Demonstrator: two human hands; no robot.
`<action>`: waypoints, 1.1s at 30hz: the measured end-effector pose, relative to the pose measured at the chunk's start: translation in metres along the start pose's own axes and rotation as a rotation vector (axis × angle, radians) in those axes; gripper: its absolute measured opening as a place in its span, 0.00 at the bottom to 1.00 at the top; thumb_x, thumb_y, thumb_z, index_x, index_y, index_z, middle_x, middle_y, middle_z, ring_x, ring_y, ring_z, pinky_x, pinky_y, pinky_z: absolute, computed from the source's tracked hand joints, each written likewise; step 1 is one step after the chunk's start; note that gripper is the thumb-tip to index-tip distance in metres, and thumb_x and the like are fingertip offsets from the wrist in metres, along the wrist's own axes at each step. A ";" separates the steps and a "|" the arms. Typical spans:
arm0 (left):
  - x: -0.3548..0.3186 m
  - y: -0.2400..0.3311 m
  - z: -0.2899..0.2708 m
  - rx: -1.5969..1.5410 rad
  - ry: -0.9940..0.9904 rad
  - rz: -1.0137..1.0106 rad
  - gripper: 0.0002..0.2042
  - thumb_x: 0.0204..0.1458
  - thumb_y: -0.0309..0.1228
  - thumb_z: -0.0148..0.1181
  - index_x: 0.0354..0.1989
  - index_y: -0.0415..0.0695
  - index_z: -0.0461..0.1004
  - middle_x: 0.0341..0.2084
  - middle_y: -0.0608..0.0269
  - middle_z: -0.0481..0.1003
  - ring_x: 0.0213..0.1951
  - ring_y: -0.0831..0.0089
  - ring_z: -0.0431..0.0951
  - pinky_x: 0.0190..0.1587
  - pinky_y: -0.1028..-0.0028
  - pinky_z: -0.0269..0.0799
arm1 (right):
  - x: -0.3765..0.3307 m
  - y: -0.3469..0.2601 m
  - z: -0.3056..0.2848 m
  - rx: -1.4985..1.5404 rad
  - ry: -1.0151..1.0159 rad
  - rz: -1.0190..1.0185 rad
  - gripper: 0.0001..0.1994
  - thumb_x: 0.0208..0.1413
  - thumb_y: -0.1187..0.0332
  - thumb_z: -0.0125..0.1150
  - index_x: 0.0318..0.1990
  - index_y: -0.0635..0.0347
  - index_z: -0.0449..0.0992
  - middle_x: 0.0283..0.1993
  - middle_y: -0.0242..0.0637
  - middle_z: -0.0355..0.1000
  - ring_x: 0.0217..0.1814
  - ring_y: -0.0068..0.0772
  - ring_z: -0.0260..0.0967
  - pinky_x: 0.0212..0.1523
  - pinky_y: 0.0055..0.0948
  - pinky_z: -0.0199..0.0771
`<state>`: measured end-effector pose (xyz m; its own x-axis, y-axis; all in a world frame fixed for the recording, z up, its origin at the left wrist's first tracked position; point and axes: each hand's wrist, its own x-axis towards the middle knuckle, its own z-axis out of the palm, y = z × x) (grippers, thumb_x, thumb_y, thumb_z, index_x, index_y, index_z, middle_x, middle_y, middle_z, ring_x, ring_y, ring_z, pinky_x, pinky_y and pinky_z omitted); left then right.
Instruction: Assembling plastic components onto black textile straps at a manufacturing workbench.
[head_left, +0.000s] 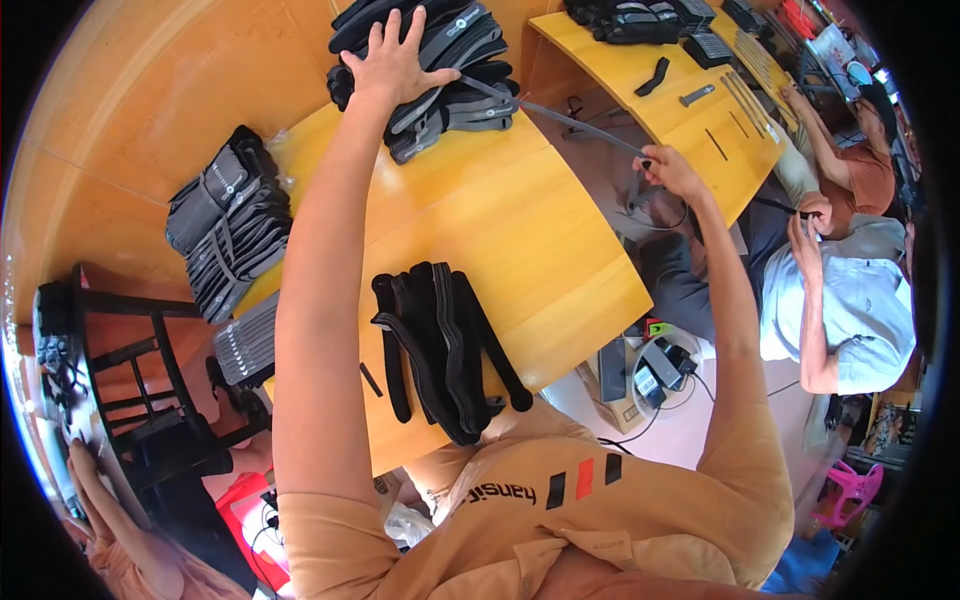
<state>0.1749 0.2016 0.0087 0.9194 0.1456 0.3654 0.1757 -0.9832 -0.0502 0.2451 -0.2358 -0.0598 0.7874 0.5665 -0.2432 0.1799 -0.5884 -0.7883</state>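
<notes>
My left hand (390, 68) lies with fingers spread on a stack of folded black and grey fabric pieces (466, 44) at the far end of the yellow table (480, 210). From that stack a grey strap (585, 127) runs taut to the right. Its other end is in my right hand (668, 172), whose fingers are closed around it past the table's right edge. Nearer to me, several long black padded fabric strips (440, 345) lie side by side on the table.
More folded black pieces, strap-bound (225, 225), sit at the table's left edge by a black metal frame (150, 350). To the right stands a second yellow table (640, 85) with black pieces. One co-worker in a light shirt (840, 310) sits near my right arm; others work farther off.
</notes>
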 end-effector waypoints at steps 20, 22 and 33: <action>-0.273 0.006 -0.130 -1.019 0.048 -0.528 0.18 0.51 0.35 0.56 0.45 0.34 0.69 0.36 0.52 0.75 0.36 0.71 0.74 0.41 0.75 0.69 | -0.074 -0.053 0.106 0.009 0.065 -0.245 0.15 0.46 0.78 0.44 0.43 0.67 0.72 0.28 0.38 0.71 0.28 0.25 0.70 0.33 0.23 0.69; -0.329 0.007 -0.119 -1.148 0.065 -0.630 0.17 0.52 0.35 0.55 0.42 0.32 0.70 0.32 0.52 0.76 0.35 0.74 0.73 0.40 0.76 0.68 | -0.107 -0.080 0.139 0.051 -0.059 -0.252 0.16 0.48 0.77 0.44 0.45 0.67 0.71 0.29 0.34 0.70 0.27 0.21 0.67 0.30 0.21 0.68; -0.366 0.033 -0.036 -0.932 -0.278 -0.947 0.34 0.44 0.57 0.55 0.35 0.27 0.71 0.28 0.48 0.75 0.33 0.65 0.75 0.36 0.71 0.68 | -0.145 -0.150 0.261 0.294 -0.173 0.109 0.22 0.55 0.52 0.51 0.45 0.64 0.71 0.28 0.32 0.68 0.27 0.22 0.65 0.28 0.22 0.66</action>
<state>-0.1687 0.1121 -0.0937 0.6391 0.7103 -0.2950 0.5752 -0.1868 0.7964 -0.0501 -0.0795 -0.0537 0.6765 0.6139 -0.4068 -0.0969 -0.4734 -0.8755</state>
